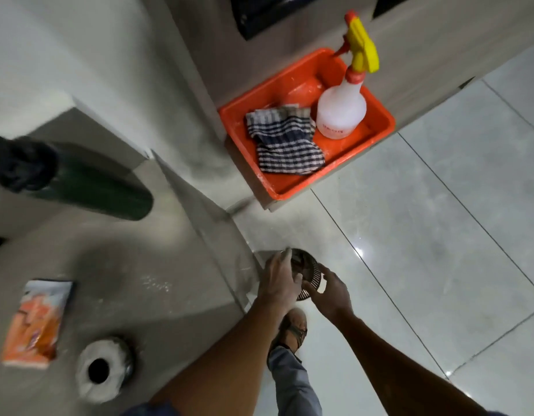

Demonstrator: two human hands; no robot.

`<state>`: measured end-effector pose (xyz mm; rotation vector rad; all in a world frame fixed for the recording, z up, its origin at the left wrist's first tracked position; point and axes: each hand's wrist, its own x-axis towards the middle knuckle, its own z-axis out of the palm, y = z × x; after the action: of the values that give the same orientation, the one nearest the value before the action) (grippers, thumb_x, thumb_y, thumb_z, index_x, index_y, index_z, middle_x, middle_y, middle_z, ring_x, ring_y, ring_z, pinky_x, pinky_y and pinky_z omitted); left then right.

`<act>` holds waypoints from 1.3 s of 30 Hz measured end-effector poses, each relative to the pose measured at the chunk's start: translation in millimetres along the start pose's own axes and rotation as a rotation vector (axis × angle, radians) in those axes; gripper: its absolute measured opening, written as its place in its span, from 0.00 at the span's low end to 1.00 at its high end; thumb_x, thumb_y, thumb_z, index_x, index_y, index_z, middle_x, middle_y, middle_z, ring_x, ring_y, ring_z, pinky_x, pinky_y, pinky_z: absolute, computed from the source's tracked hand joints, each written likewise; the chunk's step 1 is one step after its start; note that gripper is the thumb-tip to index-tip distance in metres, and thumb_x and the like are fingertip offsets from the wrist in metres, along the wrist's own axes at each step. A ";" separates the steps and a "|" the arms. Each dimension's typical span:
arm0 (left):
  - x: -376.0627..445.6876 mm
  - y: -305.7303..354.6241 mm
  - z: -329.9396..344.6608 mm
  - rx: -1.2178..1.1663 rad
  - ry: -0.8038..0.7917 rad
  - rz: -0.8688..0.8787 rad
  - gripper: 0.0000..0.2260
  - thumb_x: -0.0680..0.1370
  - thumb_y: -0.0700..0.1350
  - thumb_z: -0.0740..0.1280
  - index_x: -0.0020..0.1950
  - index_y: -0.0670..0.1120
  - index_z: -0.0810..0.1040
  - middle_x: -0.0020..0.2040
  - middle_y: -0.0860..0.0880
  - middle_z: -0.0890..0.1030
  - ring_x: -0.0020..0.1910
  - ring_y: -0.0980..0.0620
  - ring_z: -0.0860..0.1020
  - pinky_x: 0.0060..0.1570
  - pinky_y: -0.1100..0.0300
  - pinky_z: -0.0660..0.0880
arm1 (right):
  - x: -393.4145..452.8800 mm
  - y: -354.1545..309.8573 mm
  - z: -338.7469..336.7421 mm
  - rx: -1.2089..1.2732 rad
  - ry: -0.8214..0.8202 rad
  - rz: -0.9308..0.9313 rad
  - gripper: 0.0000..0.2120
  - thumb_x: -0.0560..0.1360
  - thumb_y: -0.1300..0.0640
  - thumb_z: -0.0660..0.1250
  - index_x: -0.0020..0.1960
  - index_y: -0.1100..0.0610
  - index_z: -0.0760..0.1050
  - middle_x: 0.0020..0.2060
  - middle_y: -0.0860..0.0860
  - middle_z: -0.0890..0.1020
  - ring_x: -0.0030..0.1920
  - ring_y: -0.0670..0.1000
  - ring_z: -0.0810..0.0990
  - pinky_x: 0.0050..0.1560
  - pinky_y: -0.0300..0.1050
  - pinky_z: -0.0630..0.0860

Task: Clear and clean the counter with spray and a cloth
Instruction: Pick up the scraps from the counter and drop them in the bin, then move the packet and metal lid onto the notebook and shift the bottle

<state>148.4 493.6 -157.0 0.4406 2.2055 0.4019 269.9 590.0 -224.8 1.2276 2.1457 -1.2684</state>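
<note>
Clearing barely begun: green bottle (pixel 88 190) at nine o'clock, orange packet (pixel 37 322) and tape roll (pixel 103 370) at seven o'clock still on dusty counter (pixel 157 265). Left hand (pixel 279 279) and right hand (pixel 327 292) curled round slatted basket (pixel 312 273) off counter's edge. Spray bottle (pixel 343 106) and checked cloth (pixel 286 142) untouched in orange tray (pixel 376 136) at one o'clock.
</note>
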 end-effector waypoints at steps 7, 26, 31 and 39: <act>-74.1 -3.5 -61.6 -0.055 0.146 0.153 0.30 0.88 0.54 0.64 0.89 0.48 0.62 0.84 0.43 0.71 0.84 0.43 0.68 0.82 0.49 0.67 | -62.1 -66.2 -38.9 -0.034 0.060 -0.164 0.38 0.83 0.47 0.75 0.87 0.57 0.64 0.81 0.59 0.74 0.80 0.62 0.74 0.77 0.55 0.73; -220.2 -203.8 -167.6 -0.166 0.690 0.038 0.29 0.88 0.56 0.64 0.86 0.45 0.67 0.86 0.43 0.70 0.86 0.42 0.67 0.86 0.48 0.63 | -212.1 -247.2 82.6 -0.183 -0.107 -0.714 0.38 0.83 0.33 0.68 0.88 0.43 0.58 0.86 0.49 0.68 0.83 0.57 0.70 0.79 0.61 0.74; -233.5 -282.6 -180.3 -0.142 0.705 -0.099 0.33 0.88 0.58 0.63 0.89 0.48 0.59 0.90 0.43 0.59 0.89 0.40 0.59 0.88 0.46 0.56 | -232.3 -261.1 141.1 -0.357 -0.159 -0.858 0.41 0.83 0.39 0.72 0.89 0.48 0.57 0.87 0.52 0.66 0.85 0.58 0.67 0.83 0.60 0.70; -214.1 -349.1 -196.6 -0.047 0.649 -0.229 0.35 0.87 0.58 0.64 0.90 0.51 0.54 0.90 0.42 0.54 0.89 0.37 0.55 0.87 0.39 0.55 | -241.2 -251.3 200.7 -0.522 -0.237 -0.869 0.51 0.77 0.36 0.78 0.90 0.53 0.58 0.89 0.55 0.58 0.89 0.58 0.58 0.88 0.53 0.58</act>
<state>59.7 62.9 -43.1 0.0180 2.8253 0.5213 174.3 246.5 -39.2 -0.0982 2.6527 -0.9238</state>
